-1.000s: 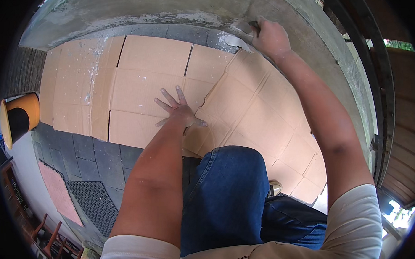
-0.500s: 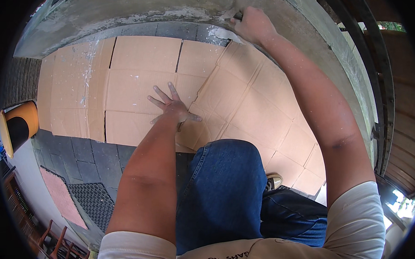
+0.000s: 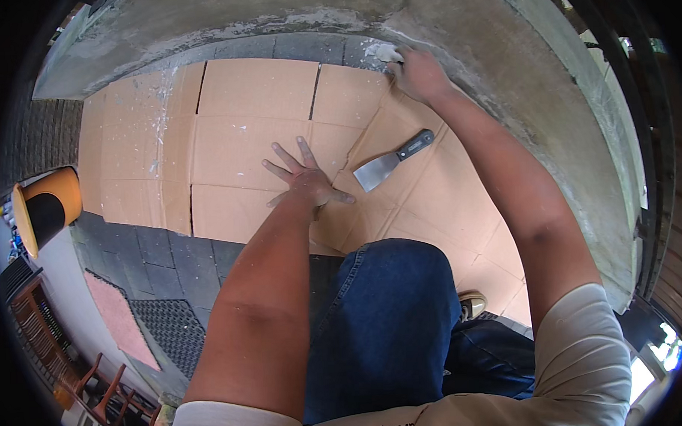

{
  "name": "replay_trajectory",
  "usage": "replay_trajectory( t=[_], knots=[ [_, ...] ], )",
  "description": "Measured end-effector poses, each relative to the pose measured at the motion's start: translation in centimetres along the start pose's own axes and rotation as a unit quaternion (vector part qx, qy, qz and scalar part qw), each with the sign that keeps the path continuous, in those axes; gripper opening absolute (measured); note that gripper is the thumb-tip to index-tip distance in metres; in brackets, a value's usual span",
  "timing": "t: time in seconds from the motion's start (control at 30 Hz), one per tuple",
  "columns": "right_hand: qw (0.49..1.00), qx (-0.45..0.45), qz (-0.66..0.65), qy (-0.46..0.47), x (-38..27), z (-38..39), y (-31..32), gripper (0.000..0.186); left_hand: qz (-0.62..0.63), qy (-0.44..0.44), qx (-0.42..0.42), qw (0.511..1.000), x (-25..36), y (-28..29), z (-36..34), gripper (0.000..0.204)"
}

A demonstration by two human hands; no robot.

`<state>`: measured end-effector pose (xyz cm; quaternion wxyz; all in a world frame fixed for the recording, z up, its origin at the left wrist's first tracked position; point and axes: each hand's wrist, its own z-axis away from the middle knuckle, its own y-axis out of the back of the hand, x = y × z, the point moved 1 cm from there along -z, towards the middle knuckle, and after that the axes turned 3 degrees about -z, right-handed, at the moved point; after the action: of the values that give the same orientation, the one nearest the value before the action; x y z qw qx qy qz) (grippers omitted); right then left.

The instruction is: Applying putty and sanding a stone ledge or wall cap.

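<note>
Spreads the fingers (image 3: 307,153) of the left hand (image 3: 311,185) wide on the cardboard (image 3: 252,145), gripping nothing. Bends the fingers of the right hand (image 3: 422,73) at a white scrap (image 3: 383,52) near the foot of the concrete wall (image 3: 458,28); cannot tell whether gripping it. Has the black-handled putty knife (image 3: 392,161) lying on the cardboard between both hands, blade toward the left one.

The cardboard (image 3: 252,152) is tan with white specks, the scraper (image 3: 392,162) silver and black, the small scrap (image 3: 385,52) whitish. The wall (image 3: 493,54) is mottled grey with chalky streaks. The jeans (image 3: 386,324) are deep blue, the shirt (image 3: 579,351) cream, the smooth mat (image 3: 121,318) pink, the mesh-patterned mat (image 3: 169,332) blackish.
</note>
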<state>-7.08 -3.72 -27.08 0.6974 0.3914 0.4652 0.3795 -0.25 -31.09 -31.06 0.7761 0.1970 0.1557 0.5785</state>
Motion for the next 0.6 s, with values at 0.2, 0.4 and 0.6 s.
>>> replay_trajectory(
  t=[0.2,0.4,0.6],
  knots=[
    [0.987,0.027,0.146,0.054,0.1,-3.1,-3.2,0.037,0.023,-0.013,0.047,0.999,0.4,-0.2,0.3,0.157],
    [0.979,0.083,0.123,0.140,1.3,-0.1,-0.6,0.034,-0.004,-0.004,-0.021,1.000,-0.1,-0.5,-0.3,0.160],
    [0.832,0.043,-0.520,-0.188,5.8,6.9,3.1,0.014,-0.015,-0.006,0.016,1.000,0.2,0.2,0.6,0.148]
  ],
)
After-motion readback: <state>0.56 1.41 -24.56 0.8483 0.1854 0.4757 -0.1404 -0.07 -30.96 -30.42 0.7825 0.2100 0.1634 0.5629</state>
